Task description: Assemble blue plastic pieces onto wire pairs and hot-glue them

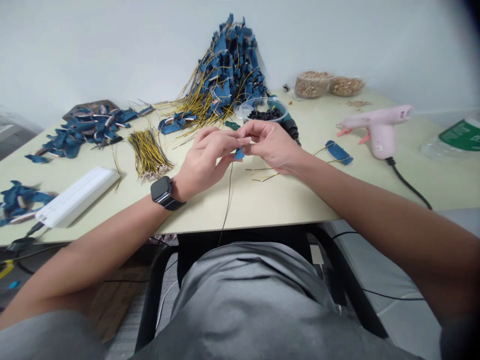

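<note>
My left hand and my right hand meet above the table, fingers pinched around a small blue strip. Most of the strip is hidden by the fingers. A thin dark wire hangs from it past the table's front edge. Beneath my right wrist lie a few yellow and dark wires, leading toward a blue wrapped piece on the right. Just behind the hands sits a clear round tub with small black parts.
A tall pile of blue pieces with yellow wires leans on the wall. Wire bundle, white box and more blue pieces lie left. Right are a pink glue gun, a bottle and bags of small brown pieces.
</note>
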The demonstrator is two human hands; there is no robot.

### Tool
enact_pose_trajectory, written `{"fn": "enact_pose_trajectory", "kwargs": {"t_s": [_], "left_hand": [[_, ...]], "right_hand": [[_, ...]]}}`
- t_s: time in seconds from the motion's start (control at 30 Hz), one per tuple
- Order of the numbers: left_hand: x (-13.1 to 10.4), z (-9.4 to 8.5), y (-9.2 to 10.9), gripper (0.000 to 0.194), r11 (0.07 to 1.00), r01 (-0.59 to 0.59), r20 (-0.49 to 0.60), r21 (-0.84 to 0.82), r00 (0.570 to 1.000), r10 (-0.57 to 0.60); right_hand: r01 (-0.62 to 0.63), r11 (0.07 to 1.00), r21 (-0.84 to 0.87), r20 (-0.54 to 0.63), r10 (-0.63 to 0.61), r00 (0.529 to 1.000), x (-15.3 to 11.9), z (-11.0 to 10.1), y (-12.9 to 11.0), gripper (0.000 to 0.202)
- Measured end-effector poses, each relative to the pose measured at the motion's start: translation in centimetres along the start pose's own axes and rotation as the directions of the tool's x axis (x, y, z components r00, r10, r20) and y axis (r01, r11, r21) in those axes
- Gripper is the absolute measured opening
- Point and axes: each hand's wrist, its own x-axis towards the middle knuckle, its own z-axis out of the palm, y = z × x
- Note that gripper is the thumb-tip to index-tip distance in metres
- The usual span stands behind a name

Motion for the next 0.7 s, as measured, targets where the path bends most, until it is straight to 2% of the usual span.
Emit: {"fn": "enact_pose_trajectory", "kwargs": {"t_s": [0.07,0.13,0.2,0.3,0.33,0.43,0.53,0.67,0.7], "left_hand": [[0.0,0.0,0.5,0.041,0.98,0.169,-0.036,-0.101,0.984,-0.173],[-0.1,-0.3,0.4,0.054,0.91,0.363,-0.049,-0.199,0.924,-0.379],[-0.2,-0.9,-0.6,0.068,0.843,0.476,-0.045,-0.249,0.864,-0.501],[-0.7,-2.0,-3.2,0.08,0.816,0.51,-0.037,-0.273,0.842,-0.539],[-0.9,-2.3,-4.0,0.082,0.807,0.52,-0.042,-0.28,0.833,-0.552],[-1.2,-2.7,-5.6,0.085,0.757,0.574,-0.055,-0.312,0.785,-0.617],[-1.2,-2.4,-6.0,0.084,0.704,0.602,-0.073,-0.376,0.738,-0.67],[-1.5,-1.9,-6.1,0.08,0.663,0.615,-0.036,-0.427,0.721,-0.692],[-1.6,-1.8,-6.1,0.078,0.658,0.616,-0.024,-0.433,0.721,-0.692]], "right_hand": [[-0.007,1.0,-0.013,-0.018,0.007,1.0,0.1,-0.2,-0.2,0.056],[0.007,0.999,-0.052,-0.06,-0.01,0.998,0.2,-0.5,-0.3,0.057],[0.013,0.993,-0.117,-0.137,-0.029,0.99,0.4,-0.9,-0.4,0.049],[-0.071,0.988,-0.137,-0.24,0.037,0.97,0.7,-1.4,-0.3,0.025],[-0.104,0.988,-0.117,-0.251,0.072,0.965,0.7,-1.5,-0.2,0.023],[-0.137,0.99,-0.017,-0.21,0.13,0.969,0.6,-1.5,-0.3,0.039],[-0.145,0.984,0.102,-0.138,0.159,0.978,0.3,-1.7,-0.4,0.047],[-0.153,0.982,0.108,-0.165,0.17,0.972,0.5,-2.1,-0.1,0.019],[-0.159,0.984,0.076,-0.182,0.171,0.968,0.6,-2.3,0.1,0.019]]}}
